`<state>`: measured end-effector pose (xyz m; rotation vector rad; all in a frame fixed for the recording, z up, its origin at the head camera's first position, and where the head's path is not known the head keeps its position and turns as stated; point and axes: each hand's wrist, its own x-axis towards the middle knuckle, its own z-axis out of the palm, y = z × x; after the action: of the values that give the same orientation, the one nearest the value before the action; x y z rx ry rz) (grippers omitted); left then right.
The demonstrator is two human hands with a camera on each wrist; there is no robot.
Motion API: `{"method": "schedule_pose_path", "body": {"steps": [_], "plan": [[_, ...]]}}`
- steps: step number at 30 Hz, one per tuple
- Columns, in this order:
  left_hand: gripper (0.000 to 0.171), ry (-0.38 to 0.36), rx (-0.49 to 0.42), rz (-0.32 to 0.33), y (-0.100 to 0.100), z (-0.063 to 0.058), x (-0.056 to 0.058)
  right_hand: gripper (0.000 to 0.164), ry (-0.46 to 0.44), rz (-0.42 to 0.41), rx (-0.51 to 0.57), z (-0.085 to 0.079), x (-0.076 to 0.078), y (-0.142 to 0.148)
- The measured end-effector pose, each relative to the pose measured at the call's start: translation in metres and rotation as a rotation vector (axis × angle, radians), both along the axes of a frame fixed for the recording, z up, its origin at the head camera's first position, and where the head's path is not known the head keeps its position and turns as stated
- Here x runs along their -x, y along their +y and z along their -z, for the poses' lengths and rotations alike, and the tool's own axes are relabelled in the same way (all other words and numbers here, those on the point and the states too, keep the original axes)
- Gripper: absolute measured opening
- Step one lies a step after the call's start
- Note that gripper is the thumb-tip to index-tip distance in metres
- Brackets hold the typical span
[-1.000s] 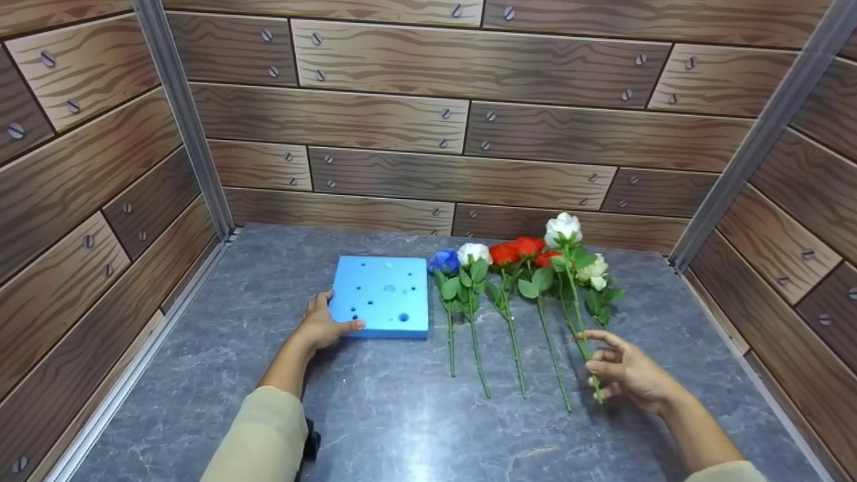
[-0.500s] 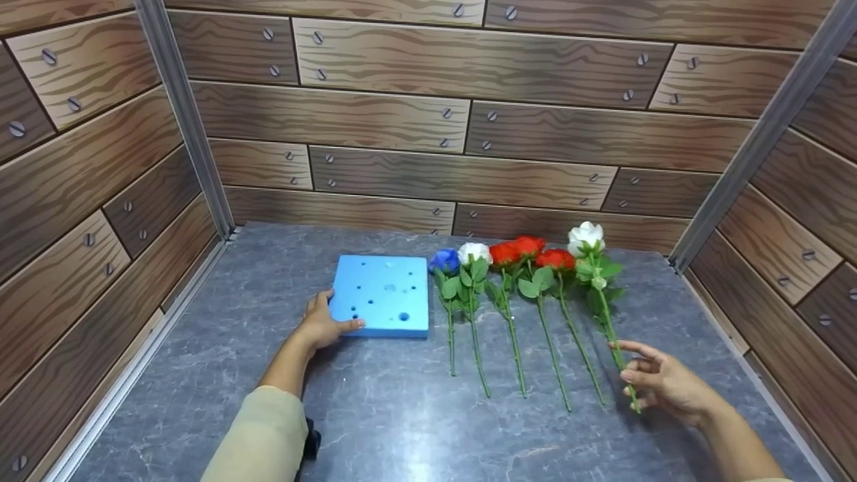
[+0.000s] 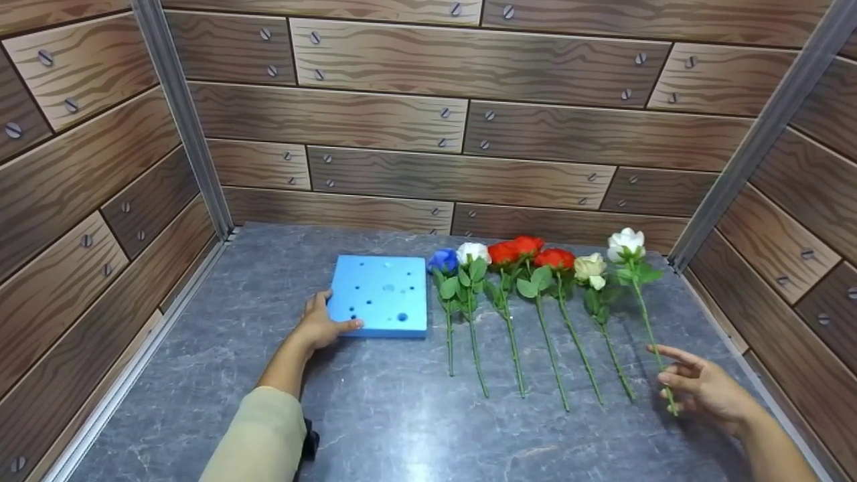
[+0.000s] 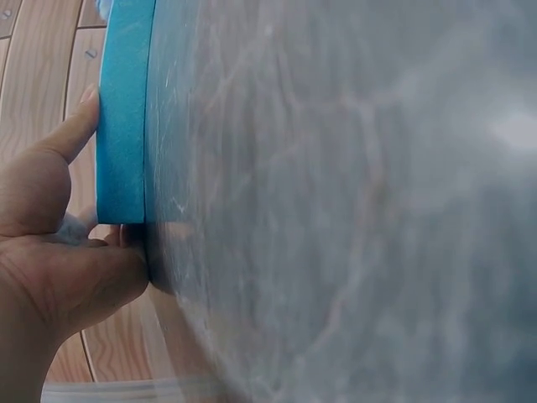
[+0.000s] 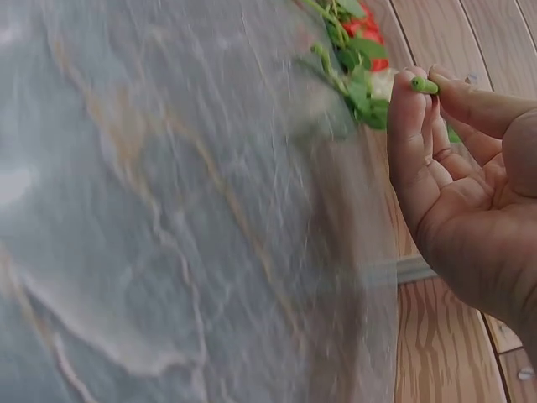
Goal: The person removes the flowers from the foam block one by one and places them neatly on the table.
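Observation:
At the right, my right hand (image 3: 710, 388) pinches the lower stem of a white artificial rose (image 3: 627, 246) between thumb and fingers. The cut stem end (image 5: 425, 85) pokes out between the fingertips in the right wrist view. On the other side, my left hand (image 3: 320, 328) grips the near left corner of a blue foam block (image 3: 381, 294), thumb over the top and fingers at its left side. Several round holes of different sizes dot the block's top. In the left wrist view the block's side (image 4: 122, 126) stands close beside the hand.
Between block and right hand lie more roses in a row, stems toward me: a blue one (image 3: 443, 260), a white one (image 3: 473, 254), red ones (image 3: 554, 258) and a cream one (image 3: 590, 266). Wood-patterned walls (image 3: 462, 127) enclose the grey marbled table (image 3: 375, 415).
My right hand has carried the white rose rightward and slightly toward me, past the cream rose, which now shows whole. The left hand and the foam block have stayed in place.

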<state>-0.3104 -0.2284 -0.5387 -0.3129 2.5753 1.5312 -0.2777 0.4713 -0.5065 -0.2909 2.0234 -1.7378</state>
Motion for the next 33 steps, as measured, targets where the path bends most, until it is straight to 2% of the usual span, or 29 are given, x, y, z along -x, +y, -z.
{"method": "schedule_pose_path", "body": {"steps": [7,12,16,18,21,29,33], "plan": [[0.109,-0.002,-0.001,0.005,-0.001,0.004,0.001,0.053,-0.054,0.042,-0.056,0.002,0.004,0.013],[0.11,-0.01,-0.009,0.002,0.0,0.005,0.001,0.051,-0.069,0.068,-0.131,0.004,0.006,0.015],[0.11,-0.014,-0.011,-0.003,0.0,0.004,0.0,0.043,-0.072,0.09,-0.221,0.003,0.008,0.014],[0.11,-0.017,-0.008,-0.004,0.0,0.003,0.0,0.052,-0.069,0.101,-0.273,0.003,0.009,0.013],[0.109,-0.024,-0.001,-0.003,0.0,0.001,0.001,0.073,-0.042,0.116,-0.358,0.001,0.011,0.008],[0.108,-0.036,0.026,0.0,0.002,-0.004,0.003,0.063,0.103,0.191,-0.634,0.001,0.017,-0.011],[0.107,-0.038,0.038,0.002,0.004,-0.006,0.003,0.059,0.172,0.194,-0.701,0.002,0.017,-0.018]]}}
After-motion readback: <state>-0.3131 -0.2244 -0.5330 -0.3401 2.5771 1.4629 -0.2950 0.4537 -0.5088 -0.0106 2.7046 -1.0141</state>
